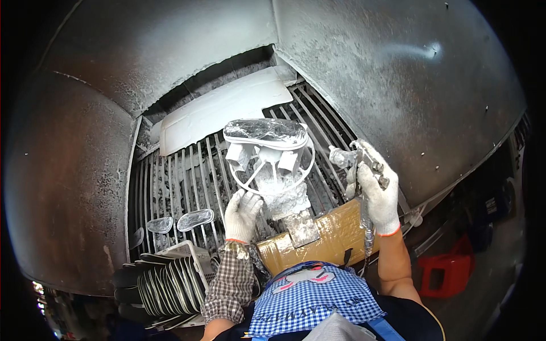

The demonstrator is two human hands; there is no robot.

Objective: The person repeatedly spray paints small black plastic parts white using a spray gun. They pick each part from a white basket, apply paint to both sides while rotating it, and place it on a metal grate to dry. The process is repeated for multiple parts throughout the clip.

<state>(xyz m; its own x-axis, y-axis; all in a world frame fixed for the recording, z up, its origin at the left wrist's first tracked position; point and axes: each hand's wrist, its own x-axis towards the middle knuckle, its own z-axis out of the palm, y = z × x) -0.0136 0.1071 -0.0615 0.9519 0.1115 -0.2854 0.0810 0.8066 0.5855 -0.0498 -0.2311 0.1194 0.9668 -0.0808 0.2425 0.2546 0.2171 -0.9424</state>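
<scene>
Your dark, white-edged shoe sole (265, 133) sits propped above the far part of a white-coated wheel (245, 185), in the middle of the slatted bars (196, 176). Its long axis runs left to right, so one end faces the spray gun (343, 157) in your right hand (377, 190). That is the relation to watch: from the gun, the sole lies to the left and slightly farther away, with a small gap between them, and the gun's head seems to point toward that right end.

Your right fingers are wrapped around the gun, and its hose (368, 238) hangs toward you. Your left hand (242, 216) is on the near side of the sole, fingers partly curled at the wheel's near left rim; they look to be touching it, but I cannot tell whether they pinch it. The gun's head is closer to the sole than your left fingertips are. Two more soles (195, 220) lie on the bars, to the left of your left hand.
</scene>
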